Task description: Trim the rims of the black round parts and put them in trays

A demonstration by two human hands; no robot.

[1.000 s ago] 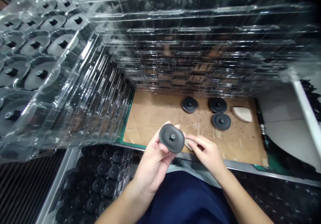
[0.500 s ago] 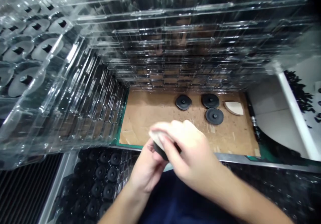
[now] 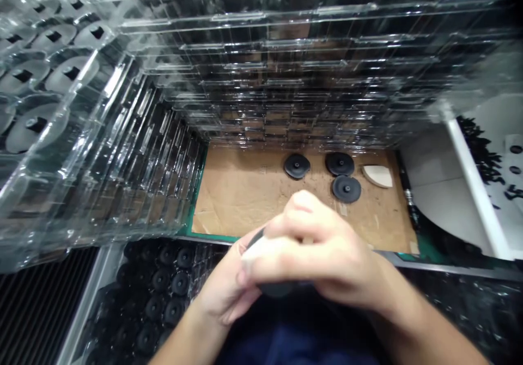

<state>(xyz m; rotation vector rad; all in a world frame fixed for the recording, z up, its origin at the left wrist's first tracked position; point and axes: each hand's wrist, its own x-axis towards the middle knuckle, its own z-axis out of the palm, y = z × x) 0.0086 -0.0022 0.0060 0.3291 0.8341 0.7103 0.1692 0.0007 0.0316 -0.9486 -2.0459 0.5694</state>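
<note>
My left hand [image 3: 223, 286] is closed around a dark rounded disc [image 3: 278, 290], held above the near edge of the work surface. Over the same disc, my right hand [image 3: 322, 248] pinches a pale cream pad [image 3: 261, 248] against it. The fingers cover most of both pieces, and the right hand is slightly blurred. Beyond the hands, three black discs with small centre stems lie on a cardboard sheet [image 3: 232, 190]: one disc [image 3: 297, 166] alone, a back disc [image 3: 340, 164] and a front disc [image 3: 346, 189] almost touching. A pale wedge-shaped pad [image 3: 378, 176] rests to their right.
Tall stacks of clear plastic trays [image 3: 286, 81] wall off the back and left [image 3: 134, 131]. Black discs sit in a tray [image 3: 163, 283] at lower left. A white bin wall [image 3: 478, 185] and a black pen-like tool [image 3: 411, 201] stand at the right.
My right hand has turned and slid lower across the disc, its fingers now lying sideways over the pale pad. The left hand keeps its hold, and the discs on the cardboard stay put.
</note>
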